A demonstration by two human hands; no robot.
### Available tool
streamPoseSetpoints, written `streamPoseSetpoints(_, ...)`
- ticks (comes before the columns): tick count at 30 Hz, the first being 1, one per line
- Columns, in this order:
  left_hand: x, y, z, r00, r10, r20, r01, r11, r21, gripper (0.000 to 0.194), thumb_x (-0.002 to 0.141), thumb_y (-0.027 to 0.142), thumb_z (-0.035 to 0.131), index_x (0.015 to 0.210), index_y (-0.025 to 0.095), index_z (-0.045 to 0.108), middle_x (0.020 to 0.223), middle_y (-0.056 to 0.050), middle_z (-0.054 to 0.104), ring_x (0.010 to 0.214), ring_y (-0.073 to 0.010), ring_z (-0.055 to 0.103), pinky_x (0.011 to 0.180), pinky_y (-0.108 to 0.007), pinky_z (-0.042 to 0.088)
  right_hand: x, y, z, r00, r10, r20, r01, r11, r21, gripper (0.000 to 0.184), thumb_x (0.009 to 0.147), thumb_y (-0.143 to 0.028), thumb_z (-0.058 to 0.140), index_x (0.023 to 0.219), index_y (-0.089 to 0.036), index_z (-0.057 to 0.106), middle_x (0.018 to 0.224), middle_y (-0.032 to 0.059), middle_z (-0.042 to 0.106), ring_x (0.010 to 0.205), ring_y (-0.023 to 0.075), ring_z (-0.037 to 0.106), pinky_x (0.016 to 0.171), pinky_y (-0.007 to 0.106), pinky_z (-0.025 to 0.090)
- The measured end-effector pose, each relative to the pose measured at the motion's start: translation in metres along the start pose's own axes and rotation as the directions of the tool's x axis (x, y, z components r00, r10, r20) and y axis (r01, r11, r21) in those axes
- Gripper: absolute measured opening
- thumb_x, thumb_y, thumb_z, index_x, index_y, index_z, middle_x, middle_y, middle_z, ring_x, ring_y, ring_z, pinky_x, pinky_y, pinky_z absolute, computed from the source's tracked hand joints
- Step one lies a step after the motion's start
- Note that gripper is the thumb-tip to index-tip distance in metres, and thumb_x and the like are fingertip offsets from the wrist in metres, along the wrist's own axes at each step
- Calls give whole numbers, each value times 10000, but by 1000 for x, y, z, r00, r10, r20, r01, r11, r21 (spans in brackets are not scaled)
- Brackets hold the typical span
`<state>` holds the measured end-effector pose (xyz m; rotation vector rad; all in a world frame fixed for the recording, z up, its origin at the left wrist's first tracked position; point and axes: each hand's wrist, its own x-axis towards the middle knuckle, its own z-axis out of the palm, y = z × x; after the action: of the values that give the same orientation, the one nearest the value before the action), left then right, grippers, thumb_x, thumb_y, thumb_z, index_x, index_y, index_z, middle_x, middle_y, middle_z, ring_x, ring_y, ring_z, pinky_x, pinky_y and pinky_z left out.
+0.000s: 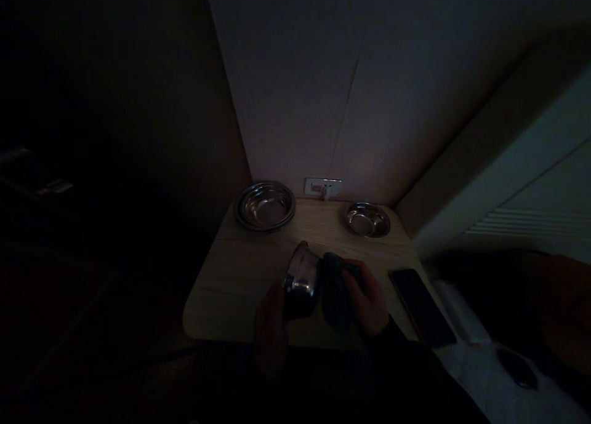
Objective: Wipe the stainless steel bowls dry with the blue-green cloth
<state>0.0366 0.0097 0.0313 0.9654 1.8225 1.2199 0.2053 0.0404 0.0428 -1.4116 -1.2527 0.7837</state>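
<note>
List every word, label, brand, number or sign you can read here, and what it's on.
None can be read.
Wall socket: any marking is too small and dim.
Phone: dark screen, nothing legible.
Metal pot: only reflections show.
Cloth: too dark to tell.
</note>
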Motion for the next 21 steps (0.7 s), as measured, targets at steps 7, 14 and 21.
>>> streamPoseSetpoints(7,-2,8,0,998,24,57,-25,1000,18,283,739,305,454,893,183,657,981,-111,679,998,-281,589,842,-374,476,-6,-3,-5,974,222,-40,-216,968,129,293,711,-478,588,783,-194,589,653,-2,610,620,166,547,566,280,453)
streamPoseSetpoints(14,-8,20,4,997,-70,11,70,996,48,333,732,310,391,889,137,628,1033,-164,645,983,-294,588,820,-384,478,-9,-2,-11,958,285,14,-284,947,150,338,700,-521,592,674,-184,603,617,0,596,621,167,541,580,274,439)
streamPoseSetpoints(21,-11,24,3,996,-60,-62,60,998,4,288,734,309,416,841,155,635,955,-133,671,993,-277,584,805,-360,488,1,-6,-22,999,30,-37,-34,994,-103,265,775,-444,551,759,-182,593,644,5,616,626,164,574,585,268,466)
